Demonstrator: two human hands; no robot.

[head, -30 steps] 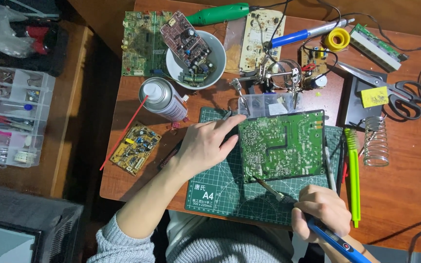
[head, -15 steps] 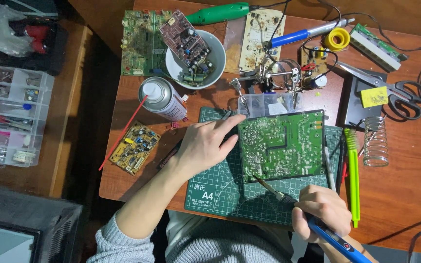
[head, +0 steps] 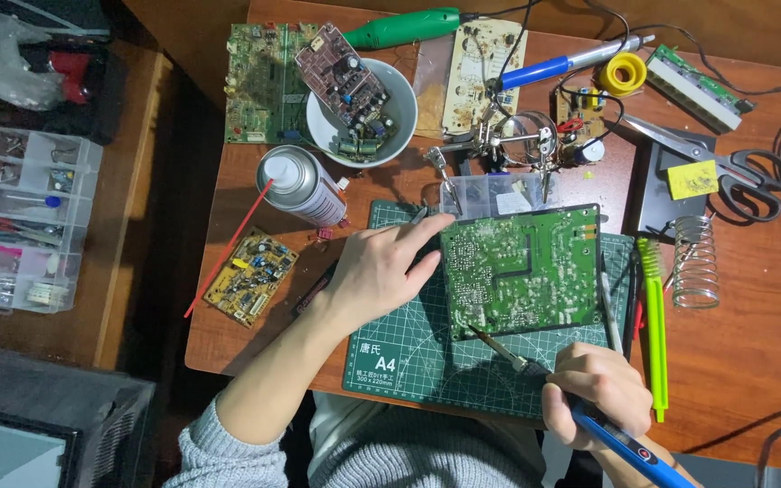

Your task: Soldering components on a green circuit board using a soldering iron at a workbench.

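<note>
Head view, looking down on a wooden workbench (head: 752, 361). A large green circuit board (head: 522, 271) lies solder side up on a green cutting mat (head: 409, 352), near the mat's upper right corner. The left hand (head: 381, 267) rests palm down on the mat with fingers spread and loosely extended, fingertips touching the board's left edge; it grips nothing. The right hand (head: 594, 389), at the mat's lower right edge, is closed around the blue handle of a soldering iron (head: 544, 375), held like a pen; the iron's tip meets the board at its lower left edge. Just right of the board lie a metal probe and a bright green pen-shaped tool (head: 653, 316), with a coiled wire iron stand (head: 696, 262) beside them. Above the board stands a small clear plastic box (head: 499, 192) and a helping-hands clamp with magnifier (head: 526, 145). To the left of the mat: an aerosol can (head: 300, 185) with a red straw and a small yellow circuit board (head: 250, 277). A white bowl (head: 399, 113) holds a brown board. Scissors (head: 734, 167) lie at far right; a compartmented parts box (head: 20, 221) sits on a separate surface at far left.
</note>
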